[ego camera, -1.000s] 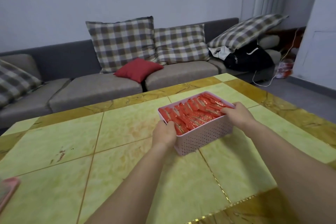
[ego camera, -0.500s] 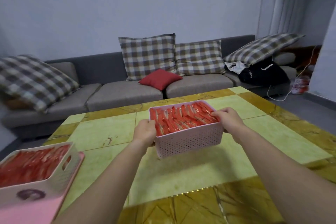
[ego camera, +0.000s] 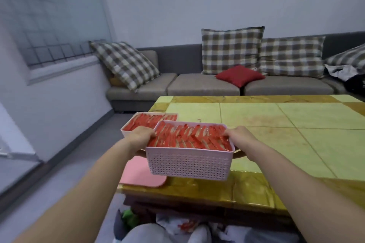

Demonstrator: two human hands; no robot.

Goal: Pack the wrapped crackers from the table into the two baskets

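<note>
Grey sofa (ego camera: 203,87) cushions, plaid pillows (ego camera: 126,65) and a red cushion (ego camera: 240,75) fill the background, and the glossy table (ego camera: 296,124), tiled yellow-green with an amber border, lies in front. At its near-left corner a flat, smooth pink sheet with rounded corners (ego camera: 141,173) is seen, perhaps a lid. By the left edge the far basket (ego camera: 158,113) is set, packed to the rim with shiny red wrapped crackers (ego camera: 150,122). The left hand (ego camera: 141,136) is curled over the left short end of the near basket (ego camera: 189,162), a rectangular pink plastic box with finely perforated walls, filled likewise with crinkled red packets (ego camera: 189,138) stood on edge. It appears to be held just above the near-left corner, overlapping the far basket. The right hand (ego camera: 240,137) is wrapped round the right short end, its fingertips hidden. No loose packet is made out on the tiles in view, so packing is judged done; only setting this basket down seems left.
</note>
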